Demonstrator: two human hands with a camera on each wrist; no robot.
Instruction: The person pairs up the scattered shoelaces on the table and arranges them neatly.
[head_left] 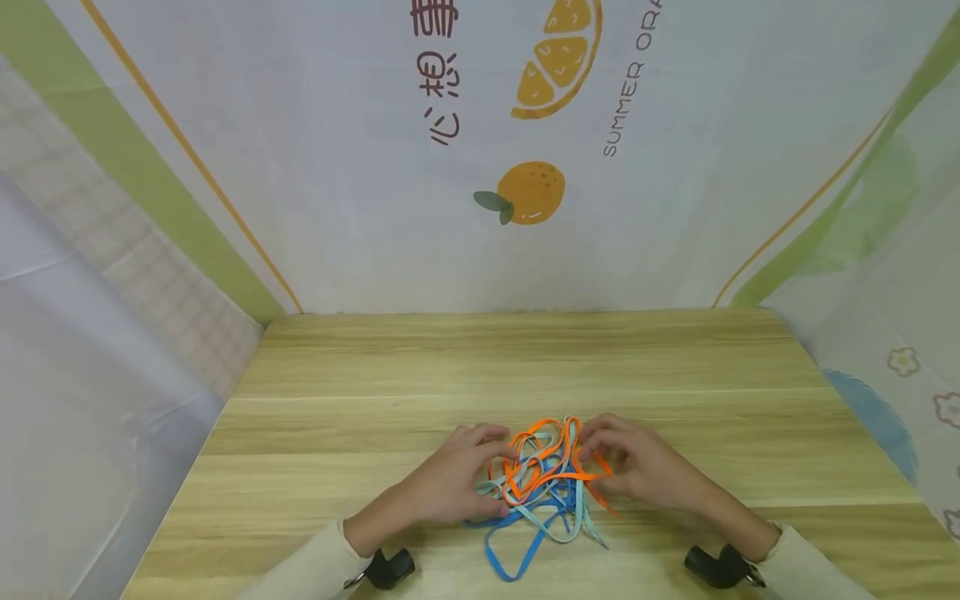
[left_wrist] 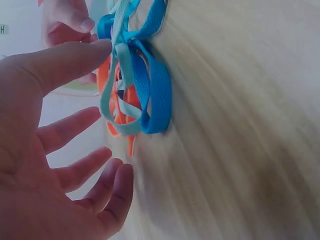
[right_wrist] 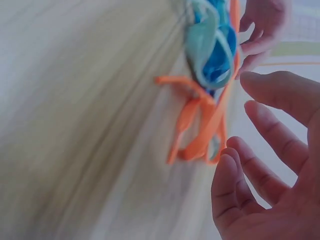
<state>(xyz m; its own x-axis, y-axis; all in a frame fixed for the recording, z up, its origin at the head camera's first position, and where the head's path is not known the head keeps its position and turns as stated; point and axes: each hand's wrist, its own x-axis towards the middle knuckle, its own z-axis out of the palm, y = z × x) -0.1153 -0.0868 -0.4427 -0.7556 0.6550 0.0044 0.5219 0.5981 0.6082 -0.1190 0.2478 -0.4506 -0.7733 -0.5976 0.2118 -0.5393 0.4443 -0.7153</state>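
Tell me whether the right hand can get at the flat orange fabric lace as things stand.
Probably yes: the right hand is close beside the flat orange fabric lace, whose loops lie on that hand's side, and nothing visible stands between them.

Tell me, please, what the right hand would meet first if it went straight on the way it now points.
The right hand would most likely meet the orange lace at its side of the tangle first; depth is unclear, so the two may be touching.
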